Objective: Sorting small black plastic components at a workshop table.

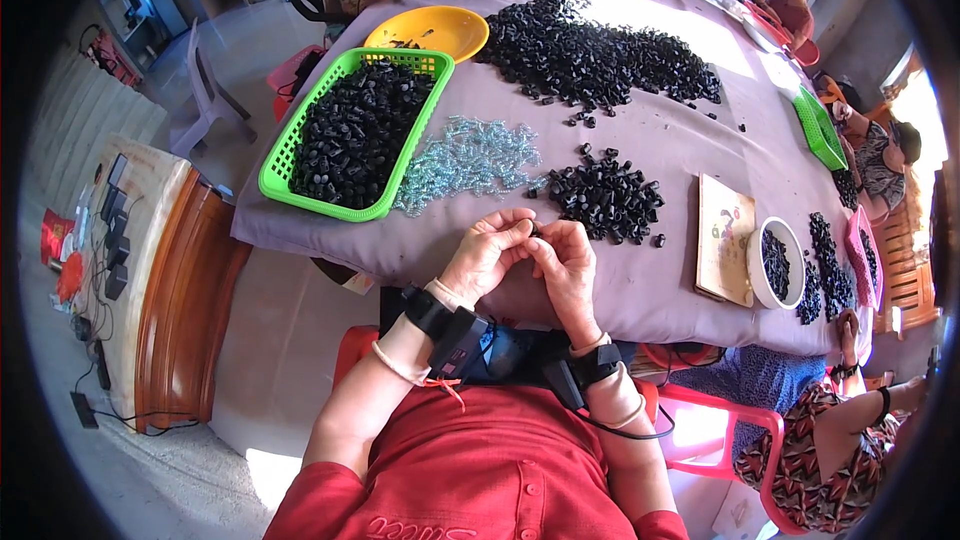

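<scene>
Left hand point(485, 255) and right hand point(568, 265) come together at the near edge of the bench point(640, 290), thumbs and forefingers pinched on a small black piece point(535, 229) that is mostly hidden between them. Just beyond lie a heap of short black parts point(605, 197) and, to its left, a spread of clear bluish pieces point(470, 162); farther left, a green basket point(412, 140) full of black parts stands near a yellow bowl point(455, 32).

There are the wearer's two hands point(478, 258) point(566, 268), two green baskets point(320, 205) point(818, 130) and one booklet point(724, 240).
</scene>
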Demonstrator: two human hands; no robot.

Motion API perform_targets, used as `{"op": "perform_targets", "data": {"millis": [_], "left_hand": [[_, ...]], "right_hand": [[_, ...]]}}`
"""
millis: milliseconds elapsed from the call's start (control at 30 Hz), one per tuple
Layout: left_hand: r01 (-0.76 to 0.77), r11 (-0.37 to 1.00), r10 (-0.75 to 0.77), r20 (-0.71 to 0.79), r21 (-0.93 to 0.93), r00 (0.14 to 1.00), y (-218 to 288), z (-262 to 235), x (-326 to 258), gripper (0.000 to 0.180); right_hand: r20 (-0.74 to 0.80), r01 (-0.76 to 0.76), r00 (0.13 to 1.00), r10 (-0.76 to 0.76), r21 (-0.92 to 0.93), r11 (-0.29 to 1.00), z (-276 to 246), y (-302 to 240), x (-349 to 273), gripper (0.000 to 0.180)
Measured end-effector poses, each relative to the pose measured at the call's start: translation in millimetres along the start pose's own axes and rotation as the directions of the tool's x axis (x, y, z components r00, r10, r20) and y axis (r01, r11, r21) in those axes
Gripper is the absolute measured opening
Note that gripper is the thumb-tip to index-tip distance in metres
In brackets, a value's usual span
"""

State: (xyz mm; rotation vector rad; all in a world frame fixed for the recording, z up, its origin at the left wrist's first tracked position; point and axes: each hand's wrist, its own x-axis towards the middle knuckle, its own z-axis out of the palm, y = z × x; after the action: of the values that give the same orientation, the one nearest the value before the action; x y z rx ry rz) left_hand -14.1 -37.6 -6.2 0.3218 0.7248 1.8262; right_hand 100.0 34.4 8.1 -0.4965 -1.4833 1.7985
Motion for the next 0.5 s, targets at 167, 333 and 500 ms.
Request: {"op": "perform_targets", "data": {"millis": [167, 333, 500], "left_hand": [[0.013, 0.997, -0.014, 0.018, 0.070, 1.000, 2.3, 0.8, 0.1, 0.016], [0.047, 0.975, -0.047, -0.003, 0.216, 0.999, 4.2, 7.7, -2.2, 0.014], [0.059, 0.967, -0.051, -0.040, 0.246, 0.998, 4.4, 9.7, -3.3, 0.015]], "right_hand": [[0.011, 0.003, 1.000, -0.003, -0.018, 1.000, 1.6, -0.1, 1.2, 0.008], [0.008, 0.024, 1.000, -0.023, -0.039, 0.999, -3.7, 6.9, 0.1, 0.004], [0.013, 0.037, 0.999, -0.036, -0.055, 0.998, -4.1, 5.4, -0.1, 0.004]]}}
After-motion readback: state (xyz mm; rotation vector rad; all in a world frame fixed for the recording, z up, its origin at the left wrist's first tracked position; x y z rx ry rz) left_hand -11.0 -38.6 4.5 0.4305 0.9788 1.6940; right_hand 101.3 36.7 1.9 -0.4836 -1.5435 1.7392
